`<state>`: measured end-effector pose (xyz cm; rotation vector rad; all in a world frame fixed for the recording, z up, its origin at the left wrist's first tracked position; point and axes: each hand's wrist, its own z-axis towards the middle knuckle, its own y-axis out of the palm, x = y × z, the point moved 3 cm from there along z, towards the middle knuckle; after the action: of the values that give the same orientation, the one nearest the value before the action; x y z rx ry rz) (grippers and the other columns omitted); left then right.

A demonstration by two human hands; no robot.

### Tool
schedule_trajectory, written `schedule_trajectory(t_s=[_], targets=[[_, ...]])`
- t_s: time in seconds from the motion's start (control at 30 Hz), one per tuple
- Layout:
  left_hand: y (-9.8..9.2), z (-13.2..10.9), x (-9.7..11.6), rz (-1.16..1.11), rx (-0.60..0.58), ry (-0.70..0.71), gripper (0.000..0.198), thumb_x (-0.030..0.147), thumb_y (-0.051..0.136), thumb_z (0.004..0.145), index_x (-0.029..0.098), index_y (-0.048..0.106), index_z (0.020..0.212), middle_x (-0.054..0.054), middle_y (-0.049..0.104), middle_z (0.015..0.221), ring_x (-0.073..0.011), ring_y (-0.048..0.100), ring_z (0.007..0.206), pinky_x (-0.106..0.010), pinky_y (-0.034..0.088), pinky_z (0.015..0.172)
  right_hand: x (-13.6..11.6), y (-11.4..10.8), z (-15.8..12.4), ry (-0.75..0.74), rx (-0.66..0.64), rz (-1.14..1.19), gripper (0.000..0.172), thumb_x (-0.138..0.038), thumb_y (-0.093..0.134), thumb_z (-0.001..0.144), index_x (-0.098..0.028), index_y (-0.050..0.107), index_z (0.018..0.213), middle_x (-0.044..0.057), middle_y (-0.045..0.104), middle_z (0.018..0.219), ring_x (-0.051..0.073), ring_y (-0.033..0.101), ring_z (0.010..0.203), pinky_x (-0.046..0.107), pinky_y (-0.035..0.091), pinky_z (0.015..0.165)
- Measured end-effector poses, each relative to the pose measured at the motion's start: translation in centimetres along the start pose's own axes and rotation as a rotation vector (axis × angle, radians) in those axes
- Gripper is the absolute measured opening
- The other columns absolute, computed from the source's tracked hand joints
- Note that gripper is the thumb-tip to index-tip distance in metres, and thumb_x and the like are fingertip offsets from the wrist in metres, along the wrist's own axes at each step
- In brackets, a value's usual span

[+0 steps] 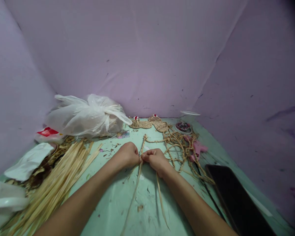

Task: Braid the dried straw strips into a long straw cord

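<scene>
A braided straw cord [143, 144] runs down into my fingers at the middle of the green surface. My left hand [129, 154] is closed on the cord's near end from the left. From the right, my right hand [155, 160] pinches it at the same spot, thumb and fingertips together. Loose strands hang from the hands toward me: one long strand [134, 193] below the left hand, another strand [161, 198] under the right. The cord's far part bends right toward a tangled heap of finished braid [178, 144]. How the strands cross between my fingers is hidden.
Flat straw strips [61, 173] lie at the left, near a white jug [6, 203]. A tied white plastic bag [88, 116] sits at the back, beside two small woven slippers [159, 124]. At right are a pink glue gun [198, 148] and a black phone [236, 196].
</scene>
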<state>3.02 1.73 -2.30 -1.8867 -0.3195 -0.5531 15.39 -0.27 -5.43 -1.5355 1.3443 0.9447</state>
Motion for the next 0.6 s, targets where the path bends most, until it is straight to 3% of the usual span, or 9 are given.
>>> schedule_trajectory(t_s=[0.13, 0.4, 0.5, 0.6], targets=[[-0.5, -0.9, 0.7, -0.018, -0.081, 0.001, 0.012, 0.022, 0.053, 0.051, 0.013, 0.06, 0.055, 0.002, 0.045, 0.045, -0.0104, 0.041, 0.048, -0.022, 0.028, 0.045, 0.3, 0.2, 0.2, -0.014, 0.018, -0.014, 0.008, -0.015, 0.054, 0.056, -0.011, 0.056, 0.049, -0.005, 0.044, 0.039, 0.004, 0.028, 0.039, 0.02, 0.02, 0.042], [0.0, -2.3, 2.7, 0.068, 0.044, 0.005, 0.012, 0.022, 0.048, 0.057, 0.016, 0.056, 0.052, -0.001, 0.044, 0.047, -0.0125, 0.042, 0.048, -0.023, 0.027, 0.044, 0.0, 0.2, 0.3, -0.074, -0.052, 0.092, 0.01, -0.017, 0.053, 0.053, -0.011, 0.06, 0.051, -0.003, 0.048, 0.042, 0.006, 0.033, 0.043, 0.02, 0.023, 0.045], [-0.2, -2.6, 3.0, 0.132, 0.044, 0.006, 0.013, 0.024, 0.05, 0.059, 0.015, 0.058, 0.054, -0.003, 0.05, 0.051, -0.0144, 0.047, 0.051, -0.023, 0.029, 0.046, 0.0, 0.0, 0.1, -0.037, -0.059, 0.135, 0.012, -0.016, 0.05, 0.051, -0.01, 0.061, 0.051, -0.002, 0.049, 0.042, 0.006, 0.035, 0.043, 0.02, 0.023, 0.044], [-0.2, -3.6, 3.8, 0.242, 0.097, -0.013, 0.016, 0.025, 0.05, 0.061, 0.016, 0.062, 0.066, -0.008, 0.059, 0.063, -0.0189, 0.055, 0.063, -0.024, 0.034, 0.053, -0.2, -0.1, -0.1, -0.031, -0.057, 0.141, 0.013, -0.013, 0.047, 0.049, -0.01, 0.06, 0.048, -0.005, 0.043, 0.037, 0.005, 0.028, 0.039, 0.02, 0.018, 0.041]])
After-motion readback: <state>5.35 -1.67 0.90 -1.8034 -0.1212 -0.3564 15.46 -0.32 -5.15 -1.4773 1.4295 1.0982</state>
